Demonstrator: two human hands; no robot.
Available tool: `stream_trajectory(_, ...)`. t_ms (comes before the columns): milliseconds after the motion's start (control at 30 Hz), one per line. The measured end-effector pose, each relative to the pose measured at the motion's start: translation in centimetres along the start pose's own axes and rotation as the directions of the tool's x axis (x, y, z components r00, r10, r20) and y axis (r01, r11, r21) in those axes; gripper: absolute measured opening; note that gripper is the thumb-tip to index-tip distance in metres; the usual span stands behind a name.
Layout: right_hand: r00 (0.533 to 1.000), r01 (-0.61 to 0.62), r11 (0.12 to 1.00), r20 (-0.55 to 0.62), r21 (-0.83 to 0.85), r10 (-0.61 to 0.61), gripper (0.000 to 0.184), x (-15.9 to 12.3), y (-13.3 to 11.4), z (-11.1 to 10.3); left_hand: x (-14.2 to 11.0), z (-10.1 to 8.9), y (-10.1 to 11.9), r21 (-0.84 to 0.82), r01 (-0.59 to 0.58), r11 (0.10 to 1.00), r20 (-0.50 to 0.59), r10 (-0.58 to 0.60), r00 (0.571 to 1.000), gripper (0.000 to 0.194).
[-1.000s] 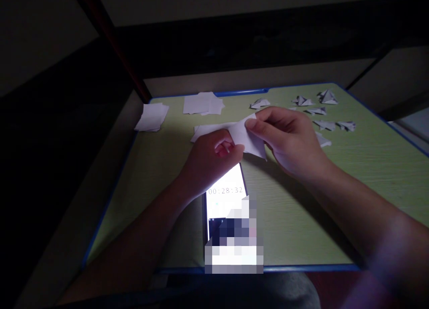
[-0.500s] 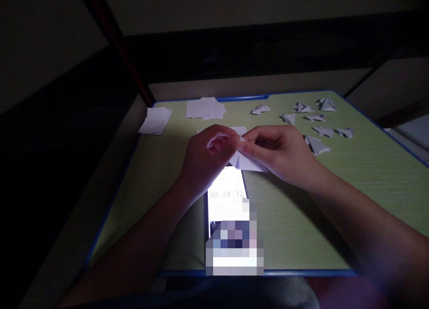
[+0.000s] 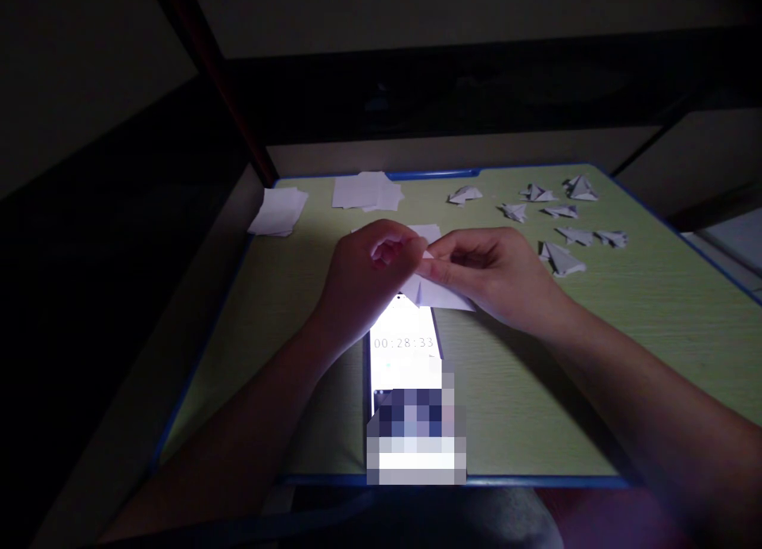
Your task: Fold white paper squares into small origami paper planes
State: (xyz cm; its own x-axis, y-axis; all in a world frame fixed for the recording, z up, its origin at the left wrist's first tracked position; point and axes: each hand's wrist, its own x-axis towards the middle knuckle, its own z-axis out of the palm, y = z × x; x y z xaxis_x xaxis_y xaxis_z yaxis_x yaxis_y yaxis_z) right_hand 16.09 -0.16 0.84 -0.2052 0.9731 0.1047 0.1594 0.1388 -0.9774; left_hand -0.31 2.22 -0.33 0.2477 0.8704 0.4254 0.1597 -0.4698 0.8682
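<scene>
A white sheet of folded paper [image 3: 444, 295] is held up over the table, between my two hands. My left hand [image 3: 378, 267] is closed on its upper left part, thumb and fingers pinched together. My right hand [image 3: 491, 271] pinches the same paper from the right, its thumb beside the left thumb. The lower edge of the paper hangs out below the fingers and shows a crease. Most of the folds are hidden behind the fingers. Beneath the hands lies a lit phone [image 3: 403, 327] with a running timer.
The green table [image 3: 595, 358] has a blue rim. Several folded paper pieces [image 3: 560, 258] lie at the back right. Stacks of white paper stand at the back left [image 3: 279, 212] and back middle [image 3: 364, 192]; more sheets [image 3: 425, 232] lie partly behind my hands.
Both hands stay pinched on the paper, with only small finger shifts. The paper's lower edge has tilted slightly. The phone's timer has advanced, and the view has shifted a little.
</scene>
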Motion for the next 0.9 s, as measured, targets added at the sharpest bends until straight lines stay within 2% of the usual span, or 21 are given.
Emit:
stream_trajectory(233, 0.999, -0.017, 0.999, 0.041, -0.044, 0.019, 0.019, 0.09, 0.48, -0.15, 0.27, 0.06, 0.15, -0.027, 0.066, 0.997, -0.111, -0.069, 0.991, 0.014)
stream_trajectory(533, 1.0, -0.004, 1.0, 0.007, -0.022, 0.005, 0.023, 0.24, 0.36, -0.26, 0.15, -0.03, 0.26, -0.052, 0.054, 0.997, -0.025, -0.056, 0.998, 0.013)
stream_trajectory(900, 0.999, -0.018, 1.0, 0.042, -0.005, 0.018, 0.021, 0.11, 0.32, -0.01, 0.15, 0.04, 0.28, -0.053, 0.08, 0.995, -0.071, -0.084, 0.994, 0.013)
